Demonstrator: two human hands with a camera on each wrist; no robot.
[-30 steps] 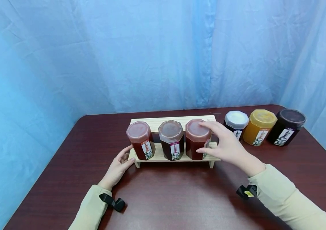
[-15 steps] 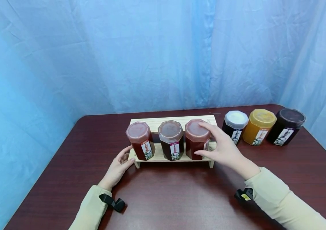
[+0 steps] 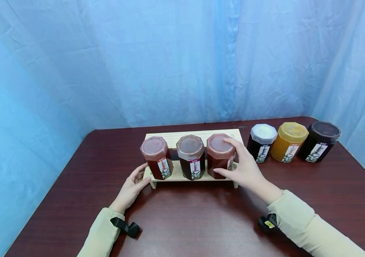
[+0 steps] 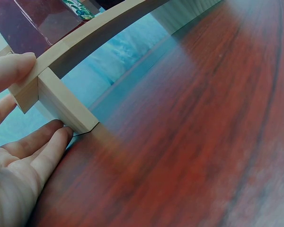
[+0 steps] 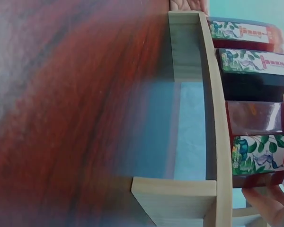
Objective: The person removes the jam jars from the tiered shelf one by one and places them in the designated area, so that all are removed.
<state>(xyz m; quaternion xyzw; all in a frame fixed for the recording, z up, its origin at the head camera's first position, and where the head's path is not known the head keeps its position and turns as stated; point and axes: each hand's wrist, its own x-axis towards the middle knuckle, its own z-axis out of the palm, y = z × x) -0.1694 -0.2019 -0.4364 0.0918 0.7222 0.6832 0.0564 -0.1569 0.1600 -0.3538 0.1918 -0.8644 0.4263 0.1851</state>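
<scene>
Left hand (image 3: pixel 130 189) grips left end of wooden rack (image 3: pixel 172 139), thumb on top. On lower shelf (image 3: pixel 178 172): red jar (image 3: pixel 155 162), dark jar (image 3: pixel 189 162), second red jar (image 3: pixel 216 157). Right hand (image 3: pixel 246 169) half-spread, thumb and fingers round that last. Beyond, on table (image 3: pixel 189 217): white-lidded jar (image 3: pixel 261 146), yellow jar (image 3: pixel 286 146), black jar (image 3: pixel 319 142).

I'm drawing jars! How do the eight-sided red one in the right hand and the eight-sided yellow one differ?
The eight-sided red jar has a pinkish lid; the eight-sided yellow jar has a yellow lid. The right hand grips the red jar on the pale wooden rack; no hand touches the yellow jar on the brown table. Both are labelled.
</scene>
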